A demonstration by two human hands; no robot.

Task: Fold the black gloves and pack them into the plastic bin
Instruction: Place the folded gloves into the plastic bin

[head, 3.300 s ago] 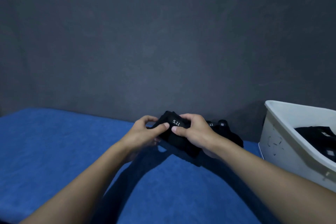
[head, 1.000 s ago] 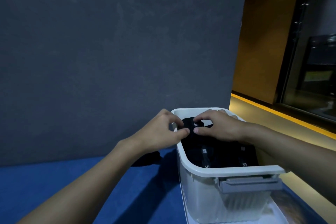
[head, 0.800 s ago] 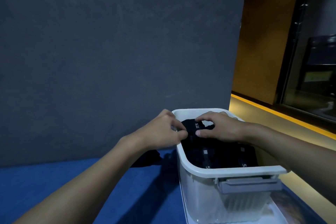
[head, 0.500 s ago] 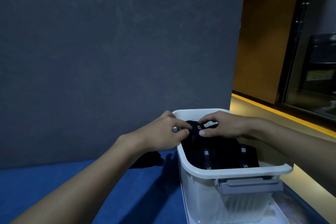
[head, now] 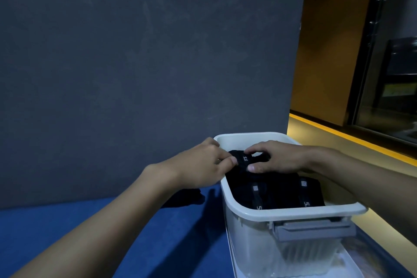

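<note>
Between our left hand and right hand, both pinching it, the folded glove now sits inside the plastic bin, no longer over the blue table. Beneath our grip lie packed gloves; letting go should come next.

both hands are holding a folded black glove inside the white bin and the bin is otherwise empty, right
Not quite: the white bin is not otherwise empty. The head view shows the left hand and right hand holding a folded black glove inside it, with other folded black gloves already lying in it, nearer the camera.
</note>
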